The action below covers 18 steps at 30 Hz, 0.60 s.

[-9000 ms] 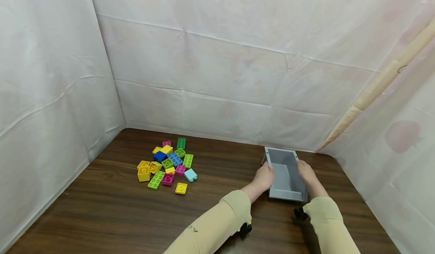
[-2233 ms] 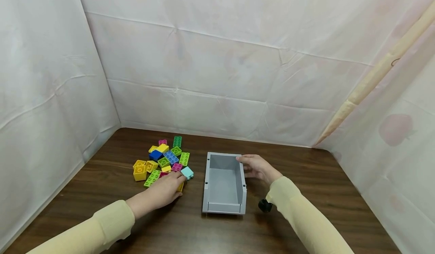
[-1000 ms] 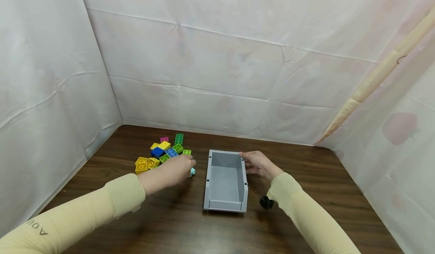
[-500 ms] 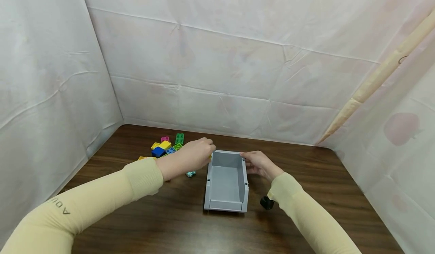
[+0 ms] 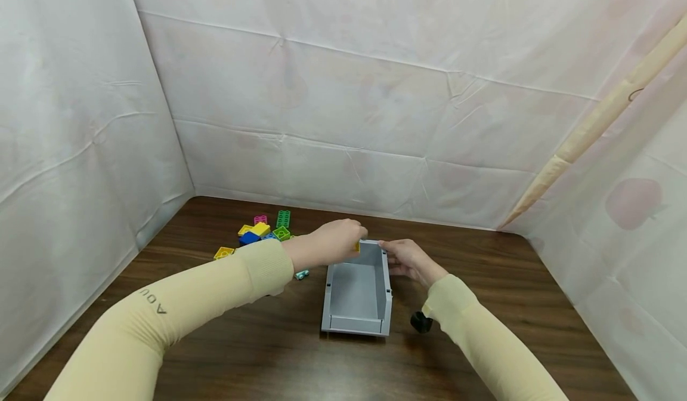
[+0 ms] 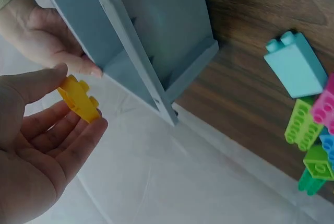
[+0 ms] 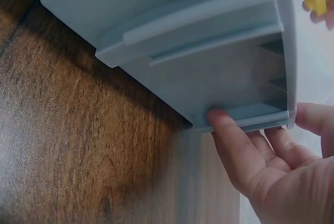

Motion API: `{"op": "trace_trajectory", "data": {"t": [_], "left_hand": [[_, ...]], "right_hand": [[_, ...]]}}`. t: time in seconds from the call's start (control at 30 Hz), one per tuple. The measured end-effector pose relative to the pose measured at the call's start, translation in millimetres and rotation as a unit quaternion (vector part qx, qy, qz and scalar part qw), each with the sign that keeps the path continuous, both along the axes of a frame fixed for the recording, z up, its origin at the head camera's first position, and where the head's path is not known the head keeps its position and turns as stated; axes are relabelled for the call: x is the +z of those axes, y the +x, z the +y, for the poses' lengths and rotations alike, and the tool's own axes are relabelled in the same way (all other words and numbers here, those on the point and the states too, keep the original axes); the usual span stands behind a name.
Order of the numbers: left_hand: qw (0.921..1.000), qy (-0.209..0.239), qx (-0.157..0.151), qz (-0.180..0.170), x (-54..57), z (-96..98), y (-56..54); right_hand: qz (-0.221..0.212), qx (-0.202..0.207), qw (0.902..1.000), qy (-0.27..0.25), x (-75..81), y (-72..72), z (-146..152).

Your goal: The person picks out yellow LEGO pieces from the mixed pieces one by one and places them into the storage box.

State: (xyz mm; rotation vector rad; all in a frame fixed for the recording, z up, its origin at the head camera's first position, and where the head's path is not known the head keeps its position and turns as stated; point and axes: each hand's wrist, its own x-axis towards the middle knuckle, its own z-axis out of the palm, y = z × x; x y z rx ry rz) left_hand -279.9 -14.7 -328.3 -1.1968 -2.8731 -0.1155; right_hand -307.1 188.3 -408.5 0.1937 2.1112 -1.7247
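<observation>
Between thumb and fingertips, my left hand (image 5: 333, 243) pinches a small yellow building brick (image 6: 78, 98), its studs showing in the left wrist view. This hand is over the far left part of the grey plastic bin (image 5: 354, 325), hiding that corner in the head view. My right hand (image 5: 410, 259) grips the bin's far right side, its thumb at the rim and its fingers (image 7: 235, 148) against the outside wall. The inside of the bin (image 5: 354, 290) shows a bare grey floor.
Left of the bin lies a loose pile of bricks: dark blue (image 5: 249, 238), yellow (image 5: 260, 229), dark green (image 5: 283, 218) and pink (image 5: 260, 219). A light blue brick (image 6: 296, 67) lies nearest the bin. My left arm covers part of the pile. White cloth (image 5: 322, 114) hangs behind the table.
My left hand has picked up the yellow brick from the pile and carried it right, over the bin. Earlier, both hands moved the bin leftward; the right hand has since stayed on it.
</observation>
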Motion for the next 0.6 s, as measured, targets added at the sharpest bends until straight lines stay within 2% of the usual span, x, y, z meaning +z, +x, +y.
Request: {"op": "trace_trajectory", "data": {"t": [0.17,0.4,0.6], "left_hand": [[0.9996,0.004,-0.011,-0.027,-5.5,12.0,-5.9],[0.9992,-0.008,-0.019,-0.033,-19.3,25.1,-15.7],[0.999,-0.011,-0.012,-0.042,-30.1,29.3,-20.8]], "right_hand": [[-0.002,-0.005,1.0,0.007,0.7,-0.1,0],[-0.001,-0.007,1.0,0.001,0.2,-0.7,1],[0.01,-0.011,0.9995,0.029,-0.2,-1.1,0]]}}
